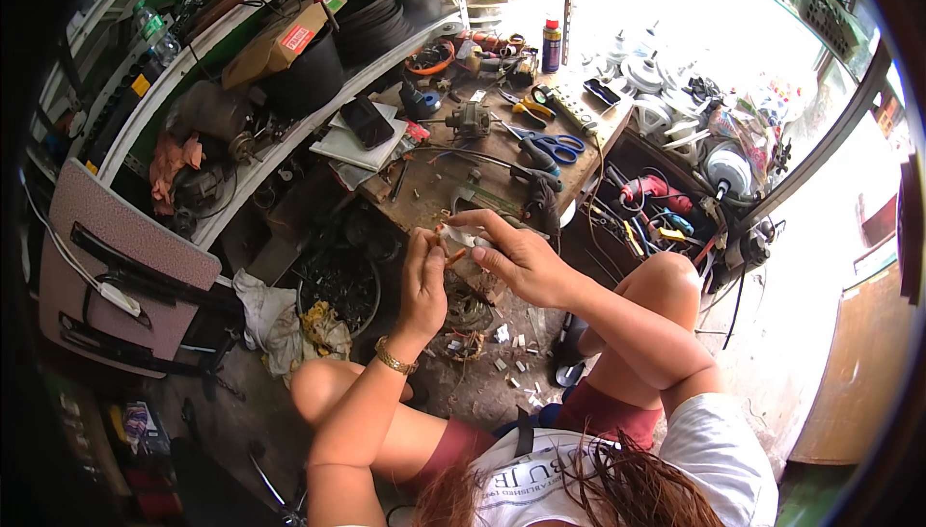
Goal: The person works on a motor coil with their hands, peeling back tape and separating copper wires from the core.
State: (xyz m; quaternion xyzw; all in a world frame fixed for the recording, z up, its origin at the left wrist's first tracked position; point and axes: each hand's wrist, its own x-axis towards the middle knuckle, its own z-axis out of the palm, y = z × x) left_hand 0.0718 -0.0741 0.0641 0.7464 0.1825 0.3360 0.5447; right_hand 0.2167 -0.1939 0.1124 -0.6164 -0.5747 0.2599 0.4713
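My left hand [422,278], with a gold-coloured bracelet at the wrist, is raised in front of the table's near edge, its fingers closed around a small part with an orange-brown piece [455,257] sticking out. Facing it, my right hand [526,259] pinches a small pale, shiny piece [463,237] against that part. The fingers cover most of both, so their kind cannot be made out. Just beyond the hands, on the wooden table [439,180], lie blue-handled scissors [555,146], a small motor [470,120] and yellow-handled pliers [529,106].
A smartphone [367,121] rests on papers at the table's left. On its right stands a drawer of tools [641,209] beside a pile of white motor parts [656,74]. Below left is a bin of dark scraps [338,281]. White bits [502,334] litter the floor between my legs.
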